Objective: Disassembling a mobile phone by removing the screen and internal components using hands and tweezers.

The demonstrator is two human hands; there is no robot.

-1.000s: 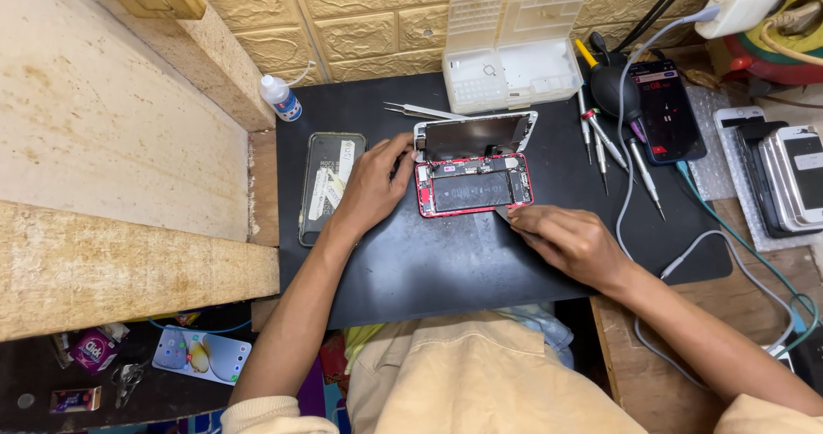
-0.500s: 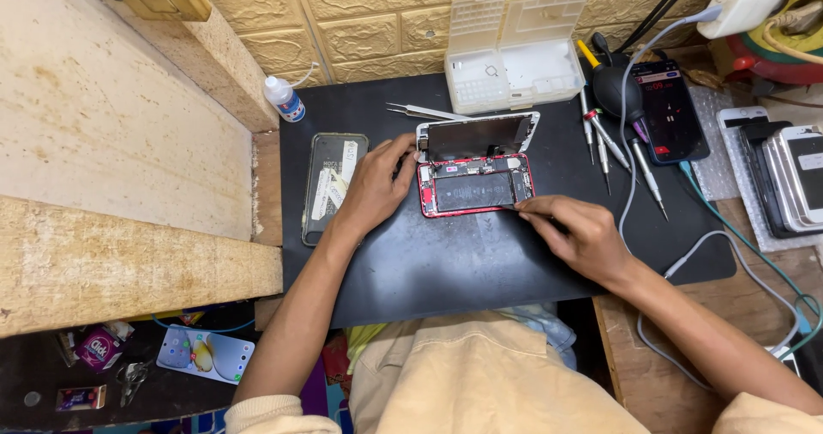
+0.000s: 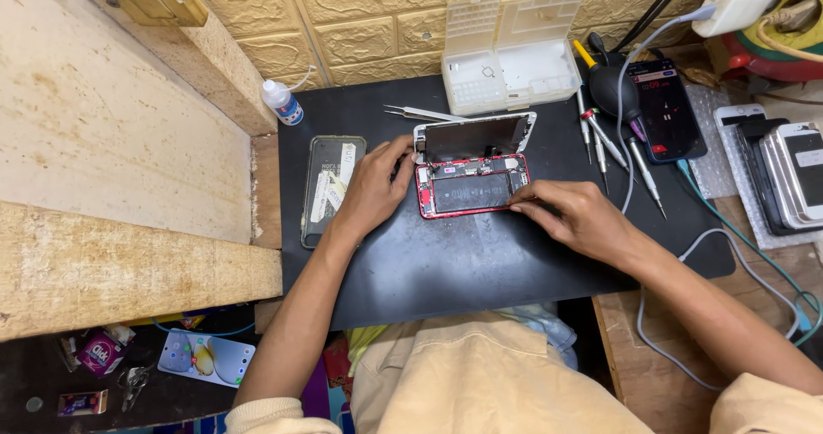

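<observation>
An opened red phone [image 3: 467,189] lies on the black work mat [image 3: 463,262], its screen panel [image 3: 476,136] folded up behind it. My left hand [image 3: 373,185] rests on the phone's left edge, steadying it. My right hand [image 3: 574,215] sits at the phone's right edge, fingertips pinched at the lower right corner; I cannot tell whether a small tool is between them.
A clear phone case [image 3: 330,185] lies left of the phone. Tweezers [image 3: 420,112], a white parts box [image 3: 506,65], a small bottle [image 3: 281,104], screwdrivers [image 3: 609,147], a lit phone [image 3: 664,108], stacked phones [image 3: 784,177] and cables [image 3: 686,254] surround the mat. A wooden ledge [image 3: 129,262] borders the left.
My right hand has slid from below the phone's bottom edge up to its lower right corner. My left hand stays on the left edge.
</observation>
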